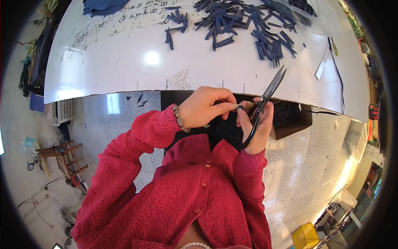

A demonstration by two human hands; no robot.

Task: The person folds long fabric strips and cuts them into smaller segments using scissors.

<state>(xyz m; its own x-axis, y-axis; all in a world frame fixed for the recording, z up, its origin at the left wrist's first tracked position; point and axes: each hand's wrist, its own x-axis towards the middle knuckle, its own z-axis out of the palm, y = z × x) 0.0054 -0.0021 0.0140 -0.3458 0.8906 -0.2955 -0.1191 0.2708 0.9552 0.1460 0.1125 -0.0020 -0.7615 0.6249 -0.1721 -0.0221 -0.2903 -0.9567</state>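
Just past the table's near edge, my left hand [211,104] pinches one end of a small dark blue fabric piece [240,107] between thumb and forefinger. The fingertips of my right hand [258,119] meet it from the other side. Black-handled scissors [262,102] also rest in my right hand, their blades slightly apart and pointing up over the white table [118,71]. Many narrow dark blue fabric strips [222,21] lie in loose piles on the table's far part. A larger blue cloth [104,7] lies at the far left.
A clear ruler [322,63] and a dark cord [339,71] lie at the table's right. Clear plastic [323,18] sits behind them. Under the near edge stands an open box [292,124] of dark material. A wooden stool [63,155] is on the floor at left, a yellow basket [304,236] at lower right.
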